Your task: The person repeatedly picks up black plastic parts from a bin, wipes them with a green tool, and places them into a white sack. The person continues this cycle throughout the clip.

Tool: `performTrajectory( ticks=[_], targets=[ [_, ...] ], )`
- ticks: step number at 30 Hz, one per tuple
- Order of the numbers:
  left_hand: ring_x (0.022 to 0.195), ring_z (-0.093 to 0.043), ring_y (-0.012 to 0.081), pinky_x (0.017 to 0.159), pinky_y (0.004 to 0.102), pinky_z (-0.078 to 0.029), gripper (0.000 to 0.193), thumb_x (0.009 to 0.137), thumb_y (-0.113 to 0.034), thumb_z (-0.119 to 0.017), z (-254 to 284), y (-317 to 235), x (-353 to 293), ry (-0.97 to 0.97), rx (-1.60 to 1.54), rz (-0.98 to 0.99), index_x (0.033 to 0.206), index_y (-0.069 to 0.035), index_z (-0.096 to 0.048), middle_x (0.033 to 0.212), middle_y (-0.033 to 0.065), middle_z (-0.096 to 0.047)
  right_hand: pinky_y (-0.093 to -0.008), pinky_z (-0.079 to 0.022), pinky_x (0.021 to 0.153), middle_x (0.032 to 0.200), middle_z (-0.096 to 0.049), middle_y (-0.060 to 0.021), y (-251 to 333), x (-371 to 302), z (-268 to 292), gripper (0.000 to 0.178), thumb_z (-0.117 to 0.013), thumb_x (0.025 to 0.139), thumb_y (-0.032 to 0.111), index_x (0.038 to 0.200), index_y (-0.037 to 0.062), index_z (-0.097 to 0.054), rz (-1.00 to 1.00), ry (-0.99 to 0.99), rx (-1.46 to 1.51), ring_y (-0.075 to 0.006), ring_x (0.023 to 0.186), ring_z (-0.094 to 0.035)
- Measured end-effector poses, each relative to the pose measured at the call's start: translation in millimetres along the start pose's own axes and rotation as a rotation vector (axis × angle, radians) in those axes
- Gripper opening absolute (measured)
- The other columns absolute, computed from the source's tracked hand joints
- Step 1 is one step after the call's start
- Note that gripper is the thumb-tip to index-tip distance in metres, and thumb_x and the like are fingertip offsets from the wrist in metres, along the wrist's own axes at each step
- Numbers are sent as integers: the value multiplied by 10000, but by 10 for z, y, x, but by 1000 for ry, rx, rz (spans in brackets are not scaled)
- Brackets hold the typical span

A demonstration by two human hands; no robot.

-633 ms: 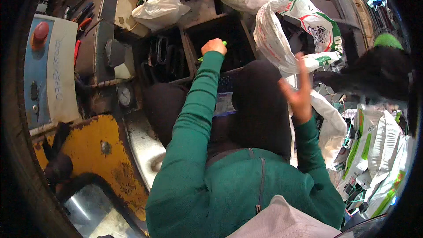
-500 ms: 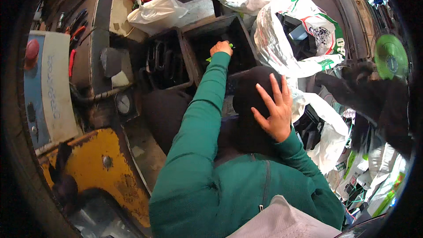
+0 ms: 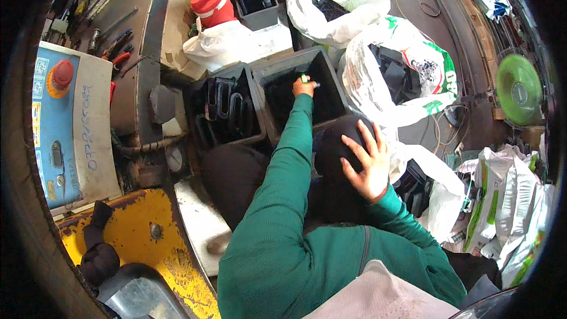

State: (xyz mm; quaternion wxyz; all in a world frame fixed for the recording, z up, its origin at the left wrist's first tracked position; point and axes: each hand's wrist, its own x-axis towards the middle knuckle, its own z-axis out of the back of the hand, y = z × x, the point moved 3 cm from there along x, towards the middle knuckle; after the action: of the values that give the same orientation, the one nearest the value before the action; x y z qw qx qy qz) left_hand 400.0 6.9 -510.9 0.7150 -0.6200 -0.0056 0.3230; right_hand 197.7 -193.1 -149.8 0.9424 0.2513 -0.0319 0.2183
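1. A yellow machine base (image 3: pixel 127 233) fills the lower left, and a blue control panel (image 3: pixel 56 124) with one red round button stands above it.
2. Two large white plastic bags (image 3: pixel 407 71) of dark parts lie at the upper right, and a smaller white bag (image 3: pixel 227 44) sits beside one red container (image 3: pixel 211 7).
3. Two dark bins stand side by side in the middle. The left bin (image 3: pixel 227 112) is packed with black looped parts standing on edge. The right bin (image 3: pixel 323 91) shows mostly its dark inside.
4. A small grey box (image 3: pixel 257 6) of dark pieces stands beyond the bins.
5. The right hand (image 3: pixel 366 162) lies flat with its fingers spread on a black rounded thing (image 3: pixel 342 142), just in front of the right bin. It grips nothing.
6. The left hand (image 3: pixel 303 87) reaches out on a straight arm into the right bin, well apart from the right hand. Its fingers are closed around one small green marker (image 3: pixel 306 79), whose tip sticks out just beside the knuckles.
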Motion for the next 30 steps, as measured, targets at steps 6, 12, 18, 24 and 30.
performTrajectory(
  ticks=[6,12,18,24,30],
  targets=[
    [538,-458,78,455,248,-394,528,771,17,-669,801,-1477,-1260,316,-678,34,1259,-112,-516,763,-8,-510,-483,-269,1074,1357,-496,-133,-195,-91,13,561,-710,722,162,1262,105,-564,-133,-122,277,-397,1326,-349],
    [562,-451,49,484,200,-378,623,803,7,-628,1546,-2419,-2855,594,-681,-129,1383,-45,-406,780,-42,-438,-398,-307,1072,1428,-401,-173,-99,-97,168,665,-627,869,166,1439,41,-309,-230,-169,1169,-259,1353,-342],
    [750,-546,80,674,250,-461,414,793,-3,-633,1621,-2346,-3567,905,-159,-406,1200,-12,-556,996,16,-619,-305,-540,770,1217,-562,-109,-156,-296,560,636,-613,871,169,1419,13,-333,-300,-55,1579,-173,984,-618],
    [869,-590,241,830,341,-467,280,806,-76,-651,1567,-2600,-3707,754,256,-1064,1077,-28,-599,998,118,-607,-291,-516,823,1178,-603,-52,-71,-680,515,509,-634,863,83,1345,52,-474,-402,415,1358,-127,1041,-565],
    [811,-612,271,744,373,-492,352,916,-226,-592,1381,-2457,-4253,310,147,-804,1163,-33,-432,925,161,-592,-277,-411,952,1168,-594,-43,19,-635,135,539,-593,850,-14,1367,22,-441,-127,-284,1185,-104,1044,-532]
  ],
)
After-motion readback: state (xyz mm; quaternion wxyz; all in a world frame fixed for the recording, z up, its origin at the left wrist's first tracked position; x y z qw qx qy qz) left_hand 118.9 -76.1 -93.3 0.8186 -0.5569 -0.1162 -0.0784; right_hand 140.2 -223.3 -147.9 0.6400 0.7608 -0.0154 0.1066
